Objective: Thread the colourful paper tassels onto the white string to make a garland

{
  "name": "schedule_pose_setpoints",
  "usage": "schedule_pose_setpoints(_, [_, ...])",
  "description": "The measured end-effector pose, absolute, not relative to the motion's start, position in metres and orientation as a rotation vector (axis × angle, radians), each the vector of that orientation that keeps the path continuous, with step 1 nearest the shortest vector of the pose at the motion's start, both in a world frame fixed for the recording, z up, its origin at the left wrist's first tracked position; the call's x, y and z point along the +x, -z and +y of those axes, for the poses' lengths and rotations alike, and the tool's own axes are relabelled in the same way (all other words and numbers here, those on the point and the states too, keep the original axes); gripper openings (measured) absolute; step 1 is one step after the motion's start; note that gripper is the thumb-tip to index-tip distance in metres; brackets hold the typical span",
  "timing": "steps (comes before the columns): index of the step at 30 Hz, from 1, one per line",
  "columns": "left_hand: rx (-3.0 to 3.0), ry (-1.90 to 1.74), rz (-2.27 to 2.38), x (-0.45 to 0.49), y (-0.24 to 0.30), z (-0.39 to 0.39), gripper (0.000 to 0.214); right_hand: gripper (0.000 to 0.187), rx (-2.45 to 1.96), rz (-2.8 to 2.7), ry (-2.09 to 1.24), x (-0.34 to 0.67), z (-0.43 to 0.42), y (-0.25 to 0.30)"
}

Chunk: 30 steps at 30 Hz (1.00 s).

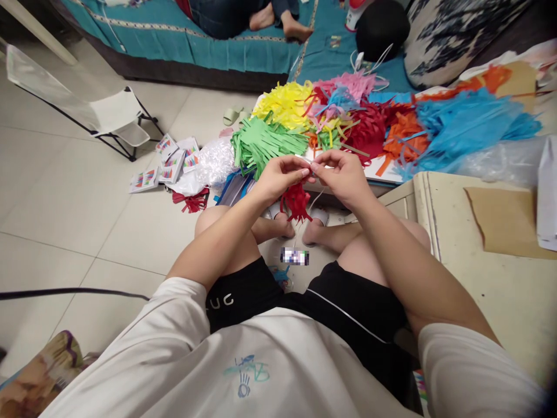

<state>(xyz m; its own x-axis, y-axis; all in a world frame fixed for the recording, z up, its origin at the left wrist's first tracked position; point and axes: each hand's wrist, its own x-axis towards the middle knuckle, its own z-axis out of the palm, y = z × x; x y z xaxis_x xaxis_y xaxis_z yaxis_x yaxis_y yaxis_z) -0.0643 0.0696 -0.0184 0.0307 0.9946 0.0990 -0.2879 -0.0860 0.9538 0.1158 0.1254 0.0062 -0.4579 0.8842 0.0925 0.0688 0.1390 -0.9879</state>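
Note:
My left hand point(282, 176) and my right hand point(342, 177) meet fingertip to fingertip above my knees, both closed in a pinch. Just below the fingers hangs a red paper tassel point(297, 203) with cut strips. A thin white string point(316, 198) trails down from between the hands toward the floor. The exact spot pinched is small and partly hidden by the fingers. Directly beyond the hands lie piles of fringed paper: green tassels point(267, 144), yellow tassels point(285, 104) and red tassels point(368, 130).
Orange tassels point(404, 139) and blue tassels point(474, 125) lie farther right. A cream cabinet point(474, 296) stands by my right arm, with brown paper point(500, 220) on top. At left are printed packets point(172, 162) and a folding chair point(115, 116). Another person's feet point(296, 26) rest on the teal-covered sofa point(174, 38).

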Motion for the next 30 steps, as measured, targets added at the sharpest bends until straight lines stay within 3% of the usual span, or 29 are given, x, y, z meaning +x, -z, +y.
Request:
schedule_pose_setpoints(9, [1.239,-1.467,1.085,-0.061,0.026,0.072,0.053,0.030,-0.962,-1.706,-1.376,0.115,0.132,0.003])
schedule_pose_setpoints(24, [1.104,-1.500,1.014,-0.061,0.032,0.077,0.055,0.038,-0.967,-1.734,-1.391,0.118,0.128,-0.001])
schedule_pose_setpoints(30, [0.928,-1.359,0.850,-0.063,0.025,0.072,0.062,0.051,-0.878,-1.785,-1.408,0.121,0.126,-0.005])
